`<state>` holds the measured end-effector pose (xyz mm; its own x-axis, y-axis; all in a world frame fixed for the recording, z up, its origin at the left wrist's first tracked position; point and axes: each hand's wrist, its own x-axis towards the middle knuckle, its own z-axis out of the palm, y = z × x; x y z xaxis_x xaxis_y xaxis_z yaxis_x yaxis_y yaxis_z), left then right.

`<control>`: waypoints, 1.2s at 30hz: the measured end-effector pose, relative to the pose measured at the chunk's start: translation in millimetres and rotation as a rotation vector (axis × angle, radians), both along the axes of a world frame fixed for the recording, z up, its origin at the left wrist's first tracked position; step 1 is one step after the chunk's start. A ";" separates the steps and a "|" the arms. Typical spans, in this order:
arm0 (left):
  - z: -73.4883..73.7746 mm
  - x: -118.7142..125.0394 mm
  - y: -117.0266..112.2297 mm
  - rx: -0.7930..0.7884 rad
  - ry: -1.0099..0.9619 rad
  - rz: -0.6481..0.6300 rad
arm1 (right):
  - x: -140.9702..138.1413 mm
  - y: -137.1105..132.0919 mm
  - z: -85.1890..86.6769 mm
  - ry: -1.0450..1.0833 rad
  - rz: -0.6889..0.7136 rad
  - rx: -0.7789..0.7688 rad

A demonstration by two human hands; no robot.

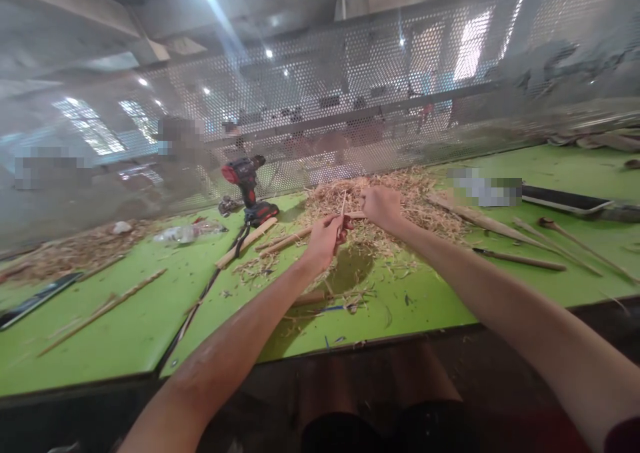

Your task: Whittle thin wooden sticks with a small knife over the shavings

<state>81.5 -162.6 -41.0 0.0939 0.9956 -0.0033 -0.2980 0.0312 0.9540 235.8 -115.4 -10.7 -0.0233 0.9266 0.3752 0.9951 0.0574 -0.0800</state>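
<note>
My left hand point(325, 241) is closed, and a thin, pale, blade-like piece point(343, 204) points up out of its fingers. Whether that piece is a knife or a wood sliver I cannot tell. Just to the right and a little farther away, my right hand point(382, 205) makes a fist around the end of a light wooden stick point(356, 215). The stick runs toward my left hand, whose fingers hide part of it. Below and behind both hands spreads a heap of curled wood shavings point(423, 203).
A red and black cordless drill point(247, 185) stands at the back left against a perforated metal screen point(320, 93). Wooden sticks point(107, 309) and a phone point(40, 298) lie left. A slim tool point(523, 259), long wood pieces point(493, 225) and a dark flat device point(565, 198) lie right.
</note>
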 end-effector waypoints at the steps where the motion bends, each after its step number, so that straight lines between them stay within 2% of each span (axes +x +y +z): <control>1: -0.6 -0.7 1.0 0.006 -0.019 -0.016 | -3.9 -3.6 0.0 -0.012 0.030 -0.015; 6: -3.6 -1.0 2.6 0.010 -0.108 -0.054 | -21.5 -16.0 -4.8 -0.059 0.134 -0.088; 12: 0.7 -1.6 -1.9 -0.068 -0.141 -0.076 | -22.5 -10.8 -12.9 -0.070 0.128 -0.071; 16: 3.6 -2.9 -2.3 -0.065 -0.140 -0.095 | -20.5 -4.5 -11.9 -0.084 0.117 -0.047; 21: 3.4 0.8 -4.9 -0.072 -0.115 -0.103 | -9.0 11.6 -5.4 -0.034 -0.001 -0.067; 26: 1.0 5.4 -12.3 -0.017 -0.102 -0.224 | 36.0 28.4 -2.9 0.067 -0.230 -0.016; 28: 0.0 5.4 -12.6 -0.017 -0.108 -0.227 | 47.5 28.9 -2.4 0.108 -0.258 0.045; 31: -0.6 3.8 -9.8 -0.037 -0.113 -0.192 | 41.1 21.9 -0.4 0.074 -0.166 0.079; 36: 1.0 1.4 -4.1 -0.058 -0.152 -0.144 | -2.3 1.2 -2.4 -0.070 0.095 -0.034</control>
